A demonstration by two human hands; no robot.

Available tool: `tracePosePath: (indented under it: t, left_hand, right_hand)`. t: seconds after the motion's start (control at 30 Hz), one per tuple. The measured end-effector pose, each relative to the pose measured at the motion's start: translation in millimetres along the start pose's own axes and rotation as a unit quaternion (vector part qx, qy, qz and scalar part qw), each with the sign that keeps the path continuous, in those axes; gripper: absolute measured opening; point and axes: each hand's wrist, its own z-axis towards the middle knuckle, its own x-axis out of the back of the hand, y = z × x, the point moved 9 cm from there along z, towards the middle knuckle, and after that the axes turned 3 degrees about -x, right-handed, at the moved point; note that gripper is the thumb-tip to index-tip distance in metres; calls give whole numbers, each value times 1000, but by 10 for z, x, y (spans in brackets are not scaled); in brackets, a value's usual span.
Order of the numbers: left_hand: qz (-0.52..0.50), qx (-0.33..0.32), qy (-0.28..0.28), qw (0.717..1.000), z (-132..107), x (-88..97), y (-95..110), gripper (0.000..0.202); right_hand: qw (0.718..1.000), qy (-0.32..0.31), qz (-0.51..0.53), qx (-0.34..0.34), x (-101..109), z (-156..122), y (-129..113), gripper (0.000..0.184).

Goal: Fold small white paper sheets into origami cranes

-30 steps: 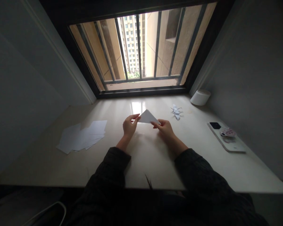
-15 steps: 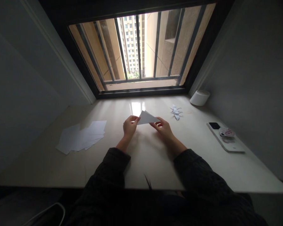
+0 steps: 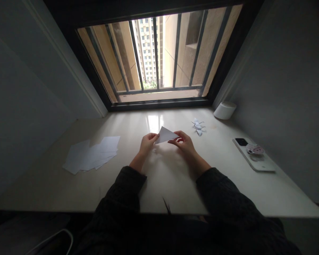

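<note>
A white paper folded into a triangle (image 3: 165, 135) is held just above the cream desk (image 3: 159, 177), in front of the window. My left hand (image 3: 148, 143) pinches its left corner between thumb and fingers. On the other side, my right hand (image 3: 184, 142) grips the right corner with curled fingers. Both dark sleeves reach in from the bottom of the view.
A loose pile of white paper sheets (image 3: 91, 154) lies at the left of the desk. A small folded paper figure (image 3: 199, 126) sits behind my right hand. A white phone (image 3: 253, 153) lies at the right, a white round container (image 3: 224, 109) at the back right corner.
The two hands have drawn closer together and the folded triangle now looks narrower and tilted slightly toward me.
</note>
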Motion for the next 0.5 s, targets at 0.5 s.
tracePosePath:
  t: [0.5]
  left_hand:
    - [-3,10,78,997,0,141,-8,44]
  right_hand:
    - [979,50,160,-118,75,-12,192,35]
